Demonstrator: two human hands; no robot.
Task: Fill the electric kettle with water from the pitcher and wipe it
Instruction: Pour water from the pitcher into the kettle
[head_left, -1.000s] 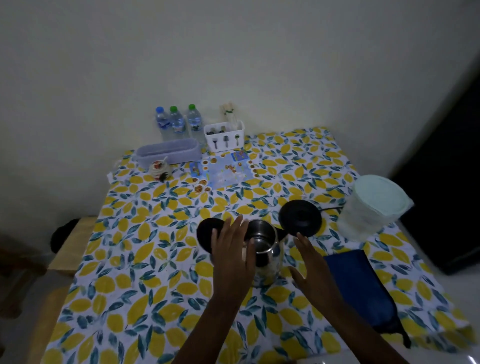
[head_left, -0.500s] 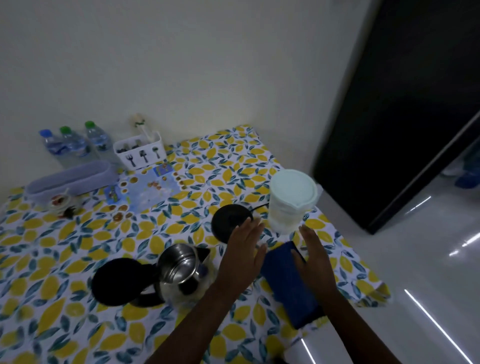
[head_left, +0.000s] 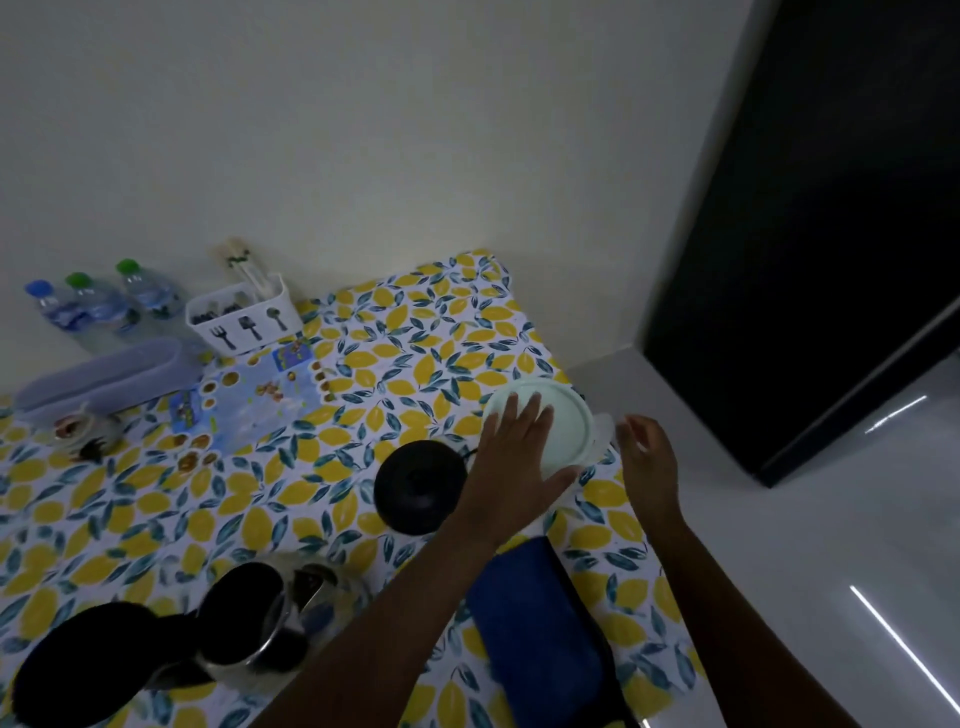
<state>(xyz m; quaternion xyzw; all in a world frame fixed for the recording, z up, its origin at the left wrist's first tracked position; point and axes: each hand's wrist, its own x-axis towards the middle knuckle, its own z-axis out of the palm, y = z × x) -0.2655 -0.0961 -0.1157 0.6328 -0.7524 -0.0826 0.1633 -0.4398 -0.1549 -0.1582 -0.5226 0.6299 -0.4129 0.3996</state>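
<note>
The pitcher (head_left: 569, 423), translucent with a pale green lid, stands near the table's right edge. My left hand (head_left: 519, 457) lies flat over the left part of its lid, fingers spread. My right hand (head_left: 647, 462) hovers open just right of the pitcher, apart from it. The steel electric kettle (head_left: 270, 629) stands at the lower left with its black lid (head_left: 78, 665) flipped open. Its round black base (head_left: 418, 486) sits between kettle and pitcher. A folded blue cloth (head_left: 540, 644) lies under my left forearm near the front edge.
The table wears a lemon-print cloth (head_left: 332, 499). At the back left stand three water bottles (head_left: 98, 306), a white cutlery caddy (head_left: 244, 317) and a lilac tray (head_left: 104, 379). A dark door (head_left: 831, 234) and glossy floor lie to the right.
My view swung right, away from the kettle. Both hands left the kettle and travelled to the pitcher; the left one now rests on its lid.
</note>
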